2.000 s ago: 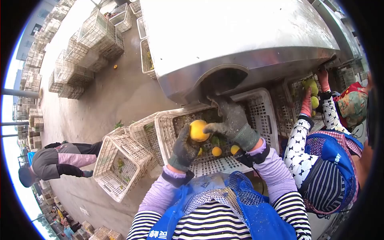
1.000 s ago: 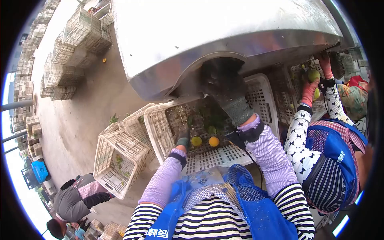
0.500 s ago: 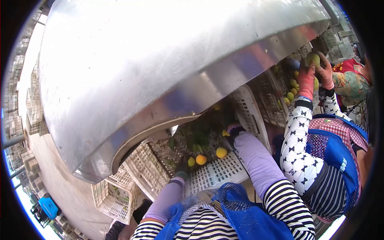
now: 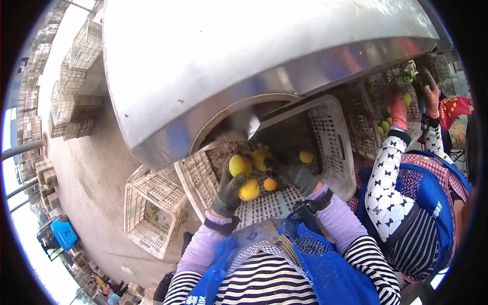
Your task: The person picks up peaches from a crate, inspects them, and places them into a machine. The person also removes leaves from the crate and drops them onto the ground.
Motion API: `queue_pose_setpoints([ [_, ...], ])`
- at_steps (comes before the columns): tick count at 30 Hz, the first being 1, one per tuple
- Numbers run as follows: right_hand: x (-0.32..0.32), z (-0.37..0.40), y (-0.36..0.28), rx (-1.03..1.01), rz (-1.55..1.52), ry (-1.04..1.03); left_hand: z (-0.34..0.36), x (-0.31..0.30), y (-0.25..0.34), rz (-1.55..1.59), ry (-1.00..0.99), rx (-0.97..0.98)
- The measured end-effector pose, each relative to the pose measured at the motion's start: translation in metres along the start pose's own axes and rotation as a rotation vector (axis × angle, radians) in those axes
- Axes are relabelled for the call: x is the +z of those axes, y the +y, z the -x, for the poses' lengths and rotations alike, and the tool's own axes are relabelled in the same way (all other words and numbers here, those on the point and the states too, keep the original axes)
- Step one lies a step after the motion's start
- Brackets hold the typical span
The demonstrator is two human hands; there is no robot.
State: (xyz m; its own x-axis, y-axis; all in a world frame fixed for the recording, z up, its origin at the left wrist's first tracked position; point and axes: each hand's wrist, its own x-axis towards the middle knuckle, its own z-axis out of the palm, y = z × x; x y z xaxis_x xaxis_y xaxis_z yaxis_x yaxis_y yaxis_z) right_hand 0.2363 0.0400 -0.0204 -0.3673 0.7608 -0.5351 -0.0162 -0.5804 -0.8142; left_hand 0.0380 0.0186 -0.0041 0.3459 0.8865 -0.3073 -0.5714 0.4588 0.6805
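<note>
A white plastic crate (image 4: 333,152) lies in front of me under the edge of a big steel machine hood (image 4: 244,56); it holds a few yellow and orange citrus fruits. My left hand (image 4: 229,190), in a dark glove, holds one yellow fruit (image 4: 240,164) at its fingertips and a second yellow fruit (image 4: 249,189) lower in the palm. My gloved right hand (image 4: 291,170) grips a yellow-green fruit (image 4: 261,158) beside them. A small orange fruit (image 4: 270,184) and another yellow fruit (image 4: 306,156) lie loose in the crate.
A co-worker in a blue apron (image 4: 417,203) stands at my right with red-gloved hands (image 4: 399,109) in a neighbouring crate of green fruit. An empty white crate (image 4: 152,208) lies on the concrete at left. Stacks of crates (image 4: 71,107) stand further back.
Both my hands have come up out of the crate with fruit in them; half a second ago they were reaching down under the hood. The view has tilted back, showing more of the crate.
</note>
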Motion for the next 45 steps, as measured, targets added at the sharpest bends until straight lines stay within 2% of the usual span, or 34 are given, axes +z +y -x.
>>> queue_pose_setpoints([
  [1, 0.011, 0.003, -0.003, -0.344, 0.016, 0.041, 0.004, -0.001, -0.001, 0.018, 0.039, -0.017],
  [4, 0.024, 0.016, -0.004, -0.56, 0.517, 0.245, 0.017, 0.002, 0.003, 0.051, 0.105, -0.025],
  [7, 0.043, 0.031, -0.02, -0.653, 0.567, 0.366, 0.029, 0.015, 0.025, 0.057, 0.102, 0.028],
  [10, 0.044, 0.041, -0.057, -0.648, 0.769, 0.435, 0.029, 0.015, 0.034, 0.078, 0.113, 0.058],
  [11, 0.044, 0.039, -0.066, -0.705, 0.849, 0.492, 0.034, 0.007, 0.032, 0.075, 0.121, 0.053],
  [13, 0.045, 0.027, -0.085, -0.817, 1.008, 0.61, 0.034, 0.006, 0.034, 0.062, 0.114, 0.098],
  [16, 0.046, -0.022, -0.075, -0.844, 1.133, 0.735, 0.036, 0.002, 0.037, 0.003, 0.149, 0.079],
  [17, 0.045, -0.032, -0.072, -0.811, 1.11, 0.709, 0.04, 0.001, 0.035, -0.014, 0.159, 0.085],
  [20, 0.035, -0.065, -0.058, -0.845, 1.297, 0.708, 0.046, 0.016, 0.039, -0.018, 0.171, 0.127],
  [22, 0.025, -0.086, -0.069, -0.861, 1.339, 0.624, 0.043, 0.003, 0.03, -0.108, 0.204, 0.137],
  [23, 0.025, -0.088, -0.074, -0.853, 1.333, 0.607, 0.042, -0.001, 0.028, -0.157, 0.217, 0.138],
  [26, 0.028, -0.075, -0.099, -0.799, 1.266, 0.596, 0.041, 0.014, 0.036, 0.094, 0.139, 0.072],
  [29, 0.039, -0.004, -0.126, -0.533, 0.758, 0.397, 0.039, 0.0, 0.026, 0.172, 0.074, 0.009],
  [32, 0.047, 0.024, -0.092, -0.613, 0.802, 0.227, 0.036, 0.002, 0.024, 0.168, -0.01, -0.021],
  [35, 0.054, 0.027, -0.079, -0.907, 0.791, 0.226, 0.033, 0.014, 0.028, 0.008, -0.002, 0.028],
  [36, 0.051, 0.029, -0.077, -0.907, 0.81, 0.222, 0.033, 0.02, 0.031, -0.061, 0.021, 0.056],
  [37, 0.046, 0.031, -0.075, -0.907, 0.828, 0.217, 0.036, 0.02, 0.038, -0.08, 0.001, -0.035],
  [38, 0.043, 0.033, -0.074, -0.907, 0.846, 0.212, 0.038, 0.02, 0.037, -0.003, -0.002, -0.044],
  [41, 0.044, 0.044, -0.078, -0.38, 0.103, 0.064, 0.041, 0.022, 0.031, 0.231, -0.022, -0.063],
  [44, 0.042, 0.046, -0.076, -0.276, -0.07, 0.017, 0.037, 0.026, 0.036, -0.187, 0.039, 0.09],
  [45, 0.042, 0.043, -0.07, -0.369, 0.083, 0.064, 0.036, 0.029, 0.039, -0.287, 0.045, 0.113],
])
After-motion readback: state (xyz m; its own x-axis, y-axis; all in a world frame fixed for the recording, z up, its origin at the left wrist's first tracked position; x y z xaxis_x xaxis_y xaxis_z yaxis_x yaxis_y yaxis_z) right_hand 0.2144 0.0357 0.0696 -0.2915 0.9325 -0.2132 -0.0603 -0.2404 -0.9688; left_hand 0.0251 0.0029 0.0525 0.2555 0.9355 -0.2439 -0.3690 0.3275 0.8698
